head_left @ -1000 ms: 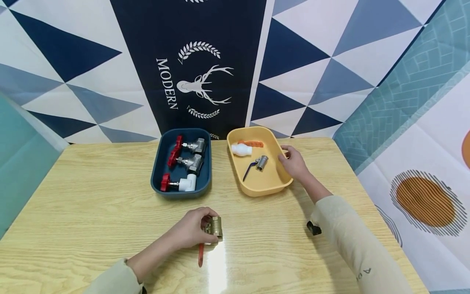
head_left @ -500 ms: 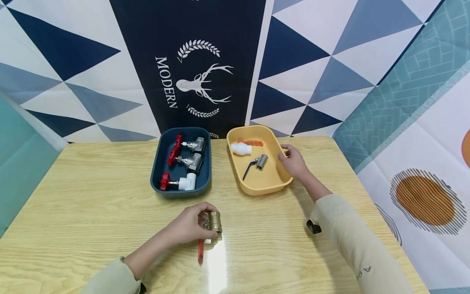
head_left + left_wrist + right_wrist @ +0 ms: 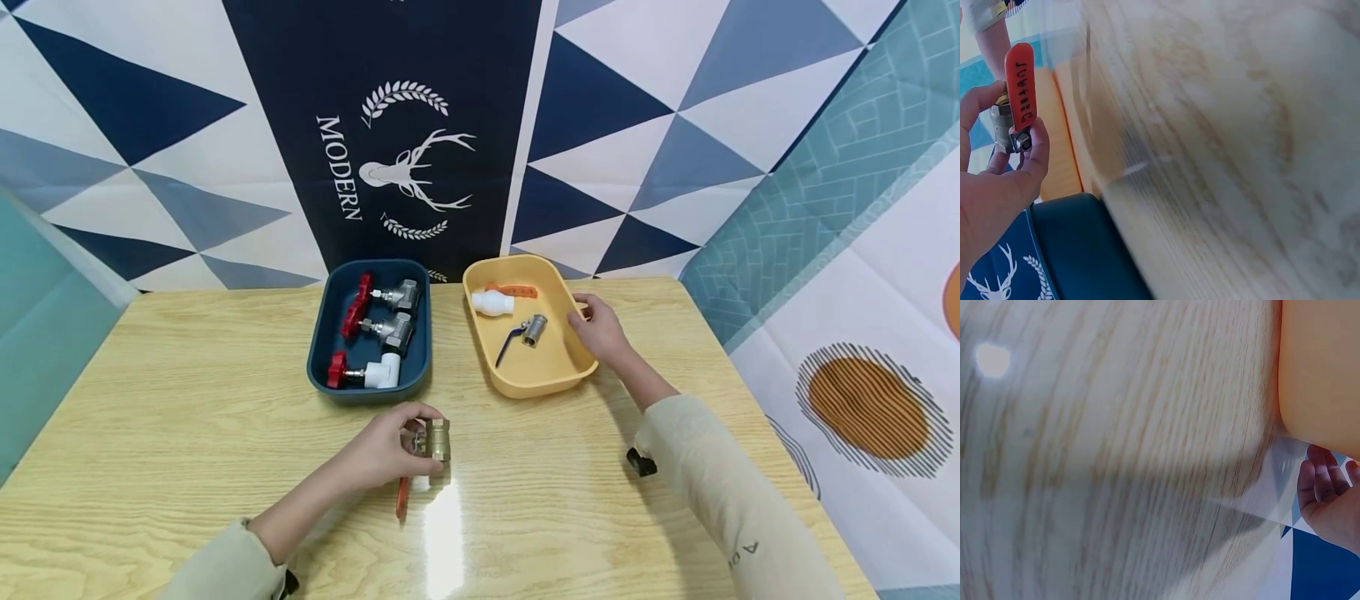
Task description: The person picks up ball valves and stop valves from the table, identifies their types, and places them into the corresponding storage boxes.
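In the head view my left hand (image 3: 386, 450) pinches a brass ball valve (image 3: 437, 440) between thumb and fingers, with its red lever handle (image 3: 402, 498) pointing toward me. Dark letters show on that lever (image 3: 1021, 84) in the left wrist view. My right hand (image 3: 602, 331) grips the right rim of a yellow plastic basin (image 3: 536, 387), the thumb at the inner edge. Lying in the basin are a small metal ball valve (image 3: 535, 331) with a blue lever and a white plastic valve (image 3: 492, 303) with an orange lever. Fingers of the right hand (image 3: 1332, 497) curl beside the basin wall in the right wrist view.
Left of the yellow basin stands a dark blue basin (image 3: 315, 367). It holds two metal valves (image 3: 396, 333) and a white elbow-shaped valve (image 3: 384, 372), all with red handwheels. Both basins are near the back edge of the wooden table (image 3: 202, 400), before a patterned cloth wall (image 3: 420, 50).
My left hand has moved slightly away from me, toward the basins, carrying the brass ball valve. The right hand and both basins stay in place.
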Demonstrator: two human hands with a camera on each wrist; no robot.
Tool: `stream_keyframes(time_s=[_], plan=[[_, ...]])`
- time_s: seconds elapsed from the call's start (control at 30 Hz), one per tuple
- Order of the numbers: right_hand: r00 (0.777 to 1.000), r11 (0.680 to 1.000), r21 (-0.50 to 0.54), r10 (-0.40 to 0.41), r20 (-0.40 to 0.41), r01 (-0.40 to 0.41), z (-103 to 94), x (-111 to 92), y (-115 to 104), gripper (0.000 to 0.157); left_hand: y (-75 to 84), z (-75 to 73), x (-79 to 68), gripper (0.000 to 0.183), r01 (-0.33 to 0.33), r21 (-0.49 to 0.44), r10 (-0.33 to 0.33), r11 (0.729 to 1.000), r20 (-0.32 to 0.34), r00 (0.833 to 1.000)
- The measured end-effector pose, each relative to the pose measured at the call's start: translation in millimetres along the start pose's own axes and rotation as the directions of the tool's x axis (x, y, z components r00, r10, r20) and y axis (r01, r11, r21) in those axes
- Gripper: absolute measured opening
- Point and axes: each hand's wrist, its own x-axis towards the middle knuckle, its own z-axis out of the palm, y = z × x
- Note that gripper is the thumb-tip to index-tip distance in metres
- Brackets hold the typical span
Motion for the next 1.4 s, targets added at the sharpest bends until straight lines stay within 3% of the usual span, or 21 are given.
stream_keyframes(time_s=[0.27,0.7,1.4], plan=[[1.000,1.000,0.002,0.002,0.004,-0.002,0.1,1,1,0.043,7.3,-3.1,3.8,0.053,0.029,0.017,-0.029,0.999,-0.027,0.999],[1.000,1.000,0.015,0.012,0.007,-0.012,-0.4,0,-1,0.043,22.9,-6.8,17.9,0.052,-0.019,0.022,0.020,1.000,-0.035,0.999],[1.000,1.000,0.003,0.024,0.007,-0.024,-0.5,-3,-1,0.044,60.9,-2.1,60.8,0.054,-0.101,0.071,0.101,0.992,-0.001,0.995]])
